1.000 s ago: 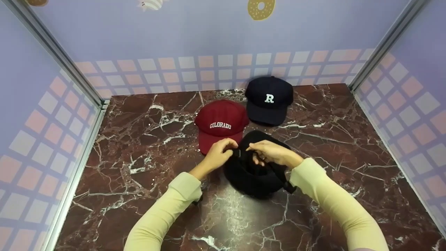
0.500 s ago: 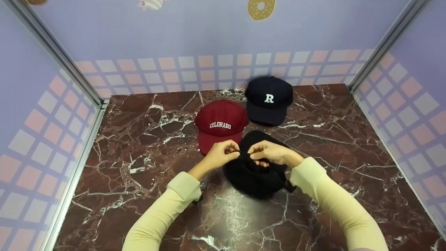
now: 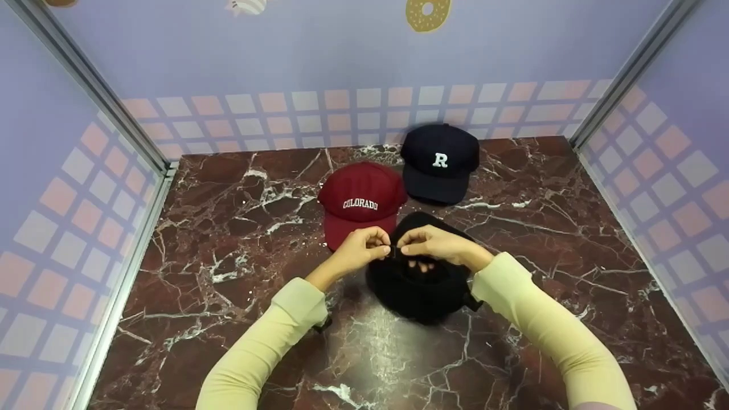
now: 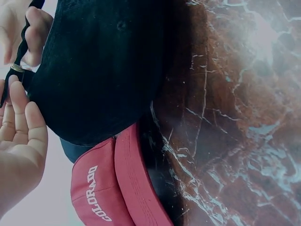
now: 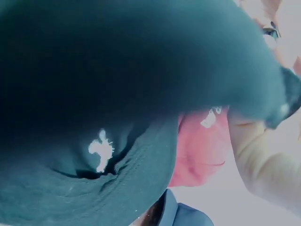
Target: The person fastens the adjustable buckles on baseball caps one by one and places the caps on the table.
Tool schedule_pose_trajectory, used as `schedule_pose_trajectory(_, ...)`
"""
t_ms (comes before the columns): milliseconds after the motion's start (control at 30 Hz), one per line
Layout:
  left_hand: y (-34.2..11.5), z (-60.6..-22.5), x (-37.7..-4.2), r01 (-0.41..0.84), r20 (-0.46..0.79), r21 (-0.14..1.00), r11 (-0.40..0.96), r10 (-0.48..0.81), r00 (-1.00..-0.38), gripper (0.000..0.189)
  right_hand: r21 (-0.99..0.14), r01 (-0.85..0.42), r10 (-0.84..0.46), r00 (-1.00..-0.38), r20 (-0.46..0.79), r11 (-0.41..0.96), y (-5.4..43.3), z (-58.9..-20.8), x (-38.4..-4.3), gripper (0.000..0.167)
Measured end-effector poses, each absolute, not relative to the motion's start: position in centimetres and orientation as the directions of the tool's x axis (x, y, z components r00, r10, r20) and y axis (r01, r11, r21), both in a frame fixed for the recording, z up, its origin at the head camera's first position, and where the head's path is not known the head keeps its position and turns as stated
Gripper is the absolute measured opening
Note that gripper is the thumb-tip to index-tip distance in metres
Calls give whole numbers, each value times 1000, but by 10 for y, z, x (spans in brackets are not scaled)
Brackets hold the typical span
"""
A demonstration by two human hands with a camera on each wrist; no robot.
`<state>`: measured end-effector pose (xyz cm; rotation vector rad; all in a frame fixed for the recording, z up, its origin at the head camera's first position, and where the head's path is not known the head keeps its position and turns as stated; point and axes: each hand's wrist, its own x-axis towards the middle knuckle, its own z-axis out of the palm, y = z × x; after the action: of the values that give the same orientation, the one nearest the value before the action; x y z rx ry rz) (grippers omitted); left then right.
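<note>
A black cap (image 3: 418, 299) is held crown down between the two hands in the head view, its inside facing up. At its back edge, my left hand (image 3: 356, 249) pinches the black strap (image 4: 21, 46) beside a small metal buckle (image 4: 17, 68). My right hand (image 3: 444, 246) pinches the strap close to the left fingertips, with its lower fingers inside the cap opening. The black cap fills much of the right wrist view and hides most of the right hand there. In the head view the fingertips cover the buckle.
Behind the black cap lies a red cap (image 3: 364, 191) lettered COLORADO, partly behind the left hand. A navy cap (image 3: 441, 151) with a white R sits by the back wall. All are on a marbled table (image 3: 239, 245) enclosed by lilac walls (image 3: 285, 51).
The right hand's fingertips have moved left to meet the left fingertips at the strap. My left thumb and fingers have closed together on it. The red and navy caps stay put.
</note>
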<state>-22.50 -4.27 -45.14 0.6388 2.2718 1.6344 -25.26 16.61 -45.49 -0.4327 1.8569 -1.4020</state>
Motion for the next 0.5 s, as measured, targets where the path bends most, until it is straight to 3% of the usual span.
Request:
schedule_pose_trajectory(300, -42, -443, -221, 118, -2, 971, 207, 502, -865, 14, -949, 128, -681, -670, -297, 289, 155, -453, -252, 32)
schedule_pose_trajectory(500, -41, -445, -222, 81, -25, 979, 189, 501, -865, 13, -951, 122, -673, -682, -287, 283, 150, -454, -252, 23)
